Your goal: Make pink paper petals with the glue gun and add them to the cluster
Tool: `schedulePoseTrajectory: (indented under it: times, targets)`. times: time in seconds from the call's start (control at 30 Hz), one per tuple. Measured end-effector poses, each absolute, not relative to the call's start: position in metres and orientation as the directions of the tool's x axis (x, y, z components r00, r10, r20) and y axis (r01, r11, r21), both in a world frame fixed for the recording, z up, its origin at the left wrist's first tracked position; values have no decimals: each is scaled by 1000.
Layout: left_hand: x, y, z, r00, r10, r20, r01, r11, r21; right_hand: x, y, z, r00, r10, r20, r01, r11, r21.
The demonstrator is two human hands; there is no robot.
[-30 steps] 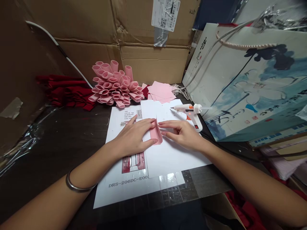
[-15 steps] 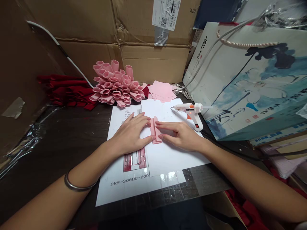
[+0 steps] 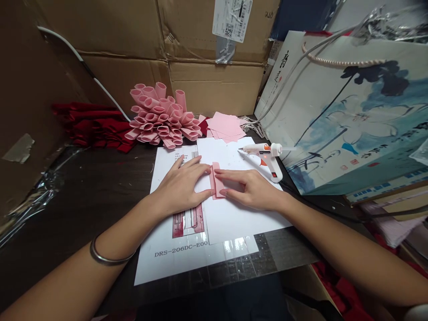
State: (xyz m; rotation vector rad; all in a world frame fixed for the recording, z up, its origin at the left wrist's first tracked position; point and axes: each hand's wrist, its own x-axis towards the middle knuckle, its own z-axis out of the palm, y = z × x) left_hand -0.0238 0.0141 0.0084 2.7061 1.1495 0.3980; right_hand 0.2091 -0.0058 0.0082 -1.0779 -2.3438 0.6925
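Observation:
A small pink felt sheet (image 3: 219,186), folded into a narrow strip with overlapping flaps, lies on white paper (image 3: 234,223) between my hands. My left hand (image 3: 182,185) holds its left edge with thumb and index finger, the other fingers stretched over the paper. From the right, my right hand (image 3: 249,189) presses the upper flap with thumb and fingertips. A white hot glue gun (image 3: 267,154) rests beyond my right hand, its nozzle pointing left and a clear glue stick out of its back.
Behind the paper stand many rolled pink tubes (image 3: 162,118) and a stack of pink squares (image 3: 225,125). Dark red folded pieces (image 3: 96,127) lie at left. Cardboard (image 3: 214,87) closes the back; a large paper bag (image 3: 344,111) and a grey cable (image 3: 301,58) bound the right.
The right flap of the pink felt sheet has moved left and now lies flatter over the left flap. My hands have barely shifted; the glue gun stays in place.

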Motion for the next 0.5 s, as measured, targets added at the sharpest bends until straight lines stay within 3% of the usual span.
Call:
schedulePoseTrajectory:
  times: [0.27, 0.5]
  targets:
    - [-25, 13, 7, 693, 703, 159, 675, -710, 198, 209, -8, 9, -587, 792, 172, 559, 549, -622]
    - [-24, 15, 7, 643, 752, 147, 700, -654, 286, 208, -7, 6, -592, 787, 174, 578, 565, -589]
